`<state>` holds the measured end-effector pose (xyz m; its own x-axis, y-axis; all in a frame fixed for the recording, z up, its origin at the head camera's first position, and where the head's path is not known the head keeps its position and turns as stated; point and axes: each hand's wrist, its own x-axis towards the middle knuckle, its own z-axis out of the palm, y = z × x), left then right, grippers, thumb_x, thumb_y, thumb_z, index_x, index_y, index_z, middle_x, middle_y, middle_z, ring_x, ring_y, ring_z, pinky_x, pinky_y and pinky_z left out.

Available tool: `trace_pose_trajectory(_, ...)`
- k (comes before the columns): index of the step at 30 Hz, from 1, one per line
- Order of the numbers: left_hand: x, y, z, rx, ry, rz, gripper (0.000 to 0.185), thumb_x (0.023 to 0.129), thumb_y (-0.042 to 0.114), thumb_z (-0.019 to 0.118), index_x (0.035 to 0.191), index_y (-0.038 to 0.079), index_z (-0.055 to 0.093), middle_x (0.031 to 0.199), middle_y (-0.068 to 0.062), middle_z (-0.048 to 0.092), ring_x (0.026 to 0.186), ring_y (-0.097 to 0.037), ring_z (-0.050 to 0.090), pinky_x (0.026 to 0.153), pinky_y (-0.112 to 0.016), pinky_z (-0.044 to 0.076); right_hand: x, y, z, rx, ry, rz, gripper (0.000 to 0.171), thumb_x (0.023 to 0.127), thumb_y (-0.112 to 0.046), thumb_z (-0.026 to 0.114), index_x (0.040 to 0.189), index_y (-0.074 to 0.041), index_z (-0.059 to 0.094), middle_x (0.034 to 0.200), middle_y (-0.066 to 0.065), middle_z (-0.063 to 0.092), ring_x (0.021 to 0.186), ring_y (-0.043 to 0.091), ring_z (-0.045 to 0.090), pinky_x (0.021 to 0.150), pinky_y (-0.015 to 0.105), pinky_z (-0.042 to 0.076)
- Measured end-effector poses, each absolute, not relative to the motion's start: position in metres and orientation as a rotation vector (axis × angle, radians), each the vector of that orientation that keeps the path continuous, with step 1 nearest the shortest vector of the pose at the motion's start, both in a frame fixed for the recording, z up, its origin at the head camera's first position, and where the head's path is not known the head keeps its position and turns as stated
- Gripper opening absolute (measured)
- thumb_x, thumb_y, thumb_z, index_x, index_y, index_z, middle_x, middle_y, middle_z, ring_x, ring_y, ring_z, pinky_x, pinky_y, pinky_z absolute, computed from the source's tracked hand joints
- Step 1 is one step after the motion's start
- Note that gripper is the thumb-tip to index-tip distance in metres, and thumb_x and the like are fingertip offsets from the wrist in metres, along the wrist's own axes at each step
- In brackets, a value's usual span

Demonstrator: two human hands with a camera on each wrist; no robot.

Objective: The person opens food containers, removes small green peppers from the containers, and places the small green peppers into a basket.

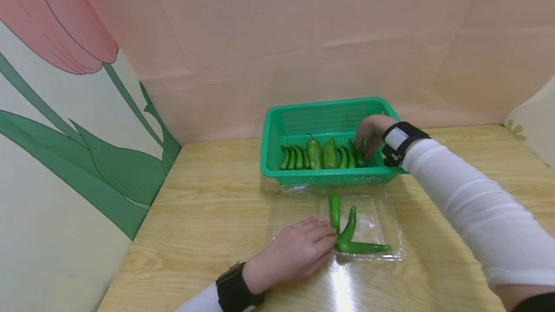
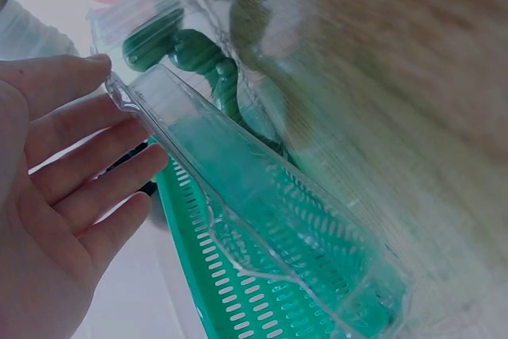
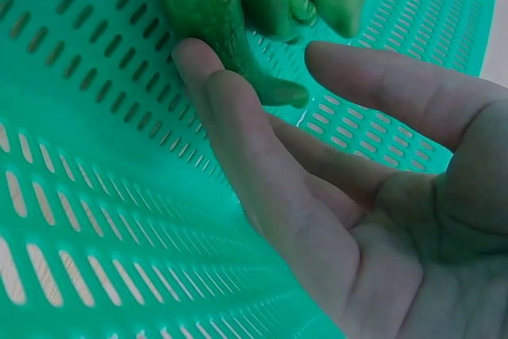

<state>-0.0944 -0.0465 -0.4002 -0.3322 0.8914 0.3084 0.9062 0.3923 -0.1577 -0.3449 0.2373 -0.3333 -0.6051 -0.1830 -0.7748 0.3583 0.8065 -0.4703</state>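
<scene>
1. Green basket (image 1: 329, 110): far centre of table; bare tabletop (image 1: 208, 191) to its left.
2. Clear tray (image 1: 390, 235): near side, three peppers (image 1: 347, 232) inside.
3. Left hand (image 1: 299, 249): fingers straight, resting on tray's left edge.
4. Right hand (image 1: 370, 134): open, fingertips touching a glossy green pepper (image 3: 214, 13) in the basket.

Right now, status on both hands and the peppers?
Left hand flat on clear tray, three peppers inside. Right hand open in green basket, touching a pepper. Nothing blocking.

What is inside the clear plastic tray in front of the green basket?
Three green peppers lie in the clear tray, fanned out from one corner. The left hand covers the tray's near left edge, hiding anything beneath it.
</scene>
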Motion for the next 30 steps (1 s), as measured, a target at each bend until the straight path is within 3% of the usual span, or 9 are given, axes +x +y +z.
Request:
trace_pose_trajectory(17, -0.097, -0.044, -0.4, -1.569, -2.313, -0.061, 0.032, 0.092, 0.031, 0.059, 0.119, 0.014, 0.064, 0.125, -0.002, 0.063, 0.123, -0.017, 0.055, 0.112, -0.033, 0.035, -0.345, 0.241, -0.325, 0.093, 2.147, -0.721, 0.054, 0.097, -0.008, 0.044, 0.14, 0.018, 0.022, 0.132, 0.042, 0.041, 0.117, 0.041, 0.055, 0.099, 0.043, 0.05)
trace_pose_trajectory(24, -0.097, -0.045, -0.4, -1.569, -2.314, -0.069, 0.032, 0.092, 0.031, 0.059, 0.118, 0.014, 0.064, 0.125, -0.003, 0.063, 0.122, -0.017, 0.055, 0.112, -0.033, 0.036, -0.342, 0.241, -0.312, -0.02, 2.253, -0.646, 0.05, 0.097, -0.009, 0.045, 0.135, 0.019, 0.031, 0.125, 0.041, 0.049, 0.109, 0.041, 0.061, 0.089, 0.04, 0.056)
trace_pose_trajectory(30, -0.098, -0.046, -0.399, -1.563, -2.311, -0.071, 0.031, 0.092, 0.031, 0.059, 0.118, 0.014, 0.065, 0.125, -0.002, 0.063, 0.122, -0.017, 0.056, 0.112, -0.034, 0.037, -0.331, 0.238, -0.292, -0.111, 2.352, -0.659, 0.046, 0.091, -0.008, 0.052, 0.126, 0.021, 0.042, 0.111, 0.036, 0.061, 0.093, 0.035, 0.069, 0.078, 0.036, 0.06)
